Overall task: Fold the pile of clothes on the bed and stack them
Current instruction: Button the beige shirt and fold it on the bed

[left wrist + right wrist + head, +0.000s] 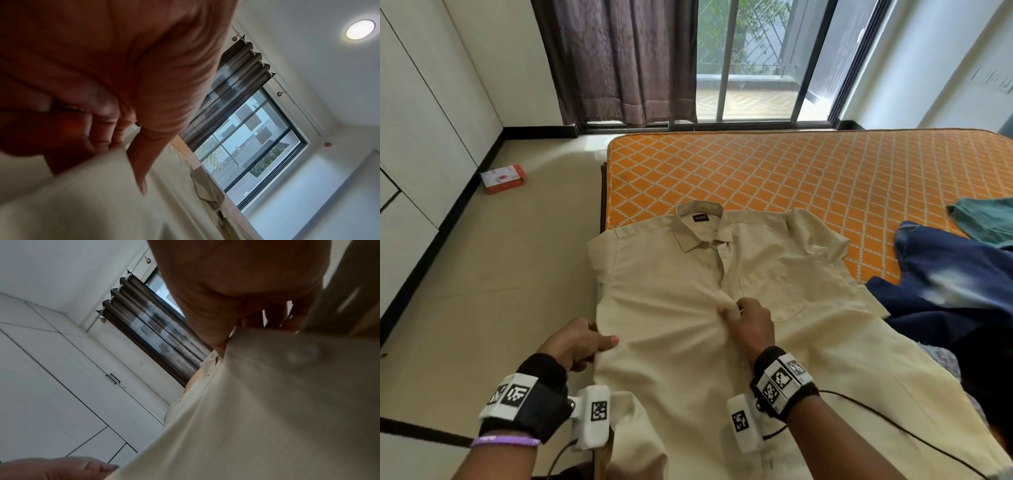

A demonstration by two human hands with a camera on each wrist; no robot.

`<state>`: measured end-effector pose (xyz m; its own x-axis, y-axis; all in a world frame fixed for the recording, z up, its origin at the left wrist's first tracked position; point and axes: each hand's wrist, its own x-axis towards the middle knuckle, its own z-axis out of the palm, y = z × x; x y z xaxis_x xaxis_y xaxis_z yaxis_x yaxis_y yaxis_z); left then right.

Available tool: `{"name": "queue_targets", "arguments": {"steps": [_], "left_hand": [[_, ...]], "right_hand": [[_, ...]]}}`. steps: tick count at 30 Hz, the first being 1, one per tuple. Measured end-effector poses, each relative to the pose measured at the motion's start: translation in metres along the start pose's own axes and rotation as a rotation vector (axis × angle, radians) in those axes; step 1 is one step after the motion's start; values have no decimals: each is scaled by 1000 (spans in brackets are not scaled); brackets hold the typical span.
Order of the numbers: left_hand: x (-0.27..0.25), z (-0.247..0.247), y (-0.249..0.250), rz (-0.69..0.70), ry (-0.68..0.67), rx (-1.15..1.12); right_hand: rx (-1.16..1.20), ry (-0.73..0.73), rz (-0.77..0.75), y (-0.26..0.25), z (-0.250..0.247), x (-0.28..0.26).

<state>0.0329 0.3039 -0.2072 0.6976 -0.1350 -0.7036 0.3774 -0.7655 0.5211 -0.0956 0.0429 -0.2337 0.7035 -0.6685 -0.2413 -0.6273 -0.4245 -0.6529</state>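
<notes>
A cream short-sleeved shirt [688,308] lies face up on the near left corner of the orange mattress [791,171], collar away from me, its left side hanging past the bed edge. My left hand [582,342] grips the shirt's left side seam, thumb on top and fingers curled under the cloth [82,194]. My right hand [743,315] pinches the button placket at mid-chest, bunching the fabric [267,402]. A dark blue garment [945,291] and a teal one [986,219] lie heaped at the right.
A red and white box [502,178] sits on the tiled floor by the white wardrobe [421,137]. A brown curtain [619,61] and a sliding window [756,61] stand beyond the bed. The far half of the mattress shows bare orange pattern.
</notes>
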Motion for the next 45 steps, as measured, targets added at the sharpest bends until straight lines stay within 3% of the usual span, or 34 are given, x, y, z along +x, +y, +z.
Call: {"name": "queue_targets", "arguments": {"steps": [4, 6, 11, 17, 21, 23, 25, 27, 29, 31, 34, 38, 41, 43, 45], "left_hand": [[-19, 4, -6, -10, -130, 56], [-29, 9, -11, -12, -188, 69], [-39, 12, -24, -29, -124, 3], [-50, 15, -28, -61, -152, 361], [-55, 9, -22, -73, -167, 479], [-51, 7, -19, -38, -96, 414], [-41, 5, -16, 76, 82, 368], [-33, 7, -9, 254, 212, 513], [-29, 18, 1, 418, 149, 680], [-26, 31, 9, 506, -16, 810], [-5, 34, 2, 378, -150, 927], [15, 15, -17, 193, -143, 805], [17, 14, -16, 155, -60, 607], [13, 19, -9, 190, 34, 478], [13, 22, -5, 228, 146, 443]], "right_hand": [[-28, -218, 135, 9, -4, -4], [-191, -322, 126, 12, -8, -5], [-274, -170, 100, 23, -12, -15], [-341, -300, 92, 32, -12, -31], [-504, -266, 65, 20, -23, -41], [-570, -172, -21, 10, -27, -44], [-561, -88, -171, -3, -22, -43], [-519, -147, -365, -22, -5, -40], [-452, -391, -512, -42, 22, -41], [-449, -611, -575, -47, 52, -44], [-555, -589, -598, -23, 73, -33], [-531, -528, -385, 4, 47, 1], [-515, -544, -289, -10, 31, 13], [-433, -486, -302, -31, 33, 6], [-425, -472, -417, -42, 42, -7]]}}
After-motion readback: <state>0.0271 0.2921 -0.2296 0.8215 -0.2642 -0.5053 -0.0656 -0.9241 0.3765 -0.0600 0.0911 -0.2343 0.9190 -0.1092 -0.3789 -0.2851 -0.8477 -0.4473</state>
